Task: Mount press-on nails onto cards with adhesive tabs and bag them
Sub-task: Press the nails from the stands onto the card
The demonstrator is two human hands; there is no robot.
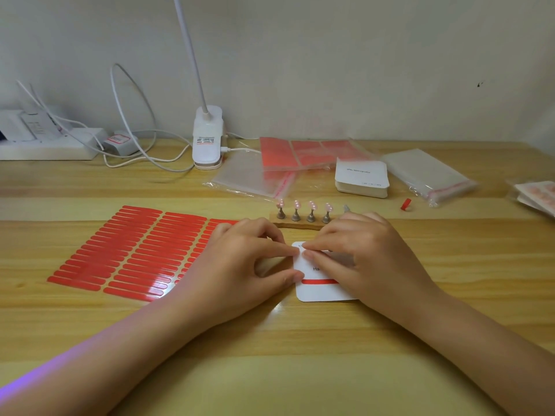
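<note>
A white card [319, 292] lies flat on the wooden desk in front of me, with one red adhesive strip [319, 281] stuck across its lower part. My left hand [246, 262] presses its forefinger and thumb tips on the card's left edge. My right hand [363, 253] covers the card's upper right, its fingertips bunched at the upper left corner; what lies under them is hidden. Just behind my hands stands a wooden nail stand [300, 219] with several pink nails on pegs; its rightmost peg [347, 208] looks bare.
A sheet of red adhesive tabs [129, 253] lies at the left. Behind are a stack of cards [362, 178], clear bags [426, 172], a bag of red sheets [300, 153], a red peeled scrap [406, 204], a lamp base [208, 139] and a power strip [51, 145].
</note>
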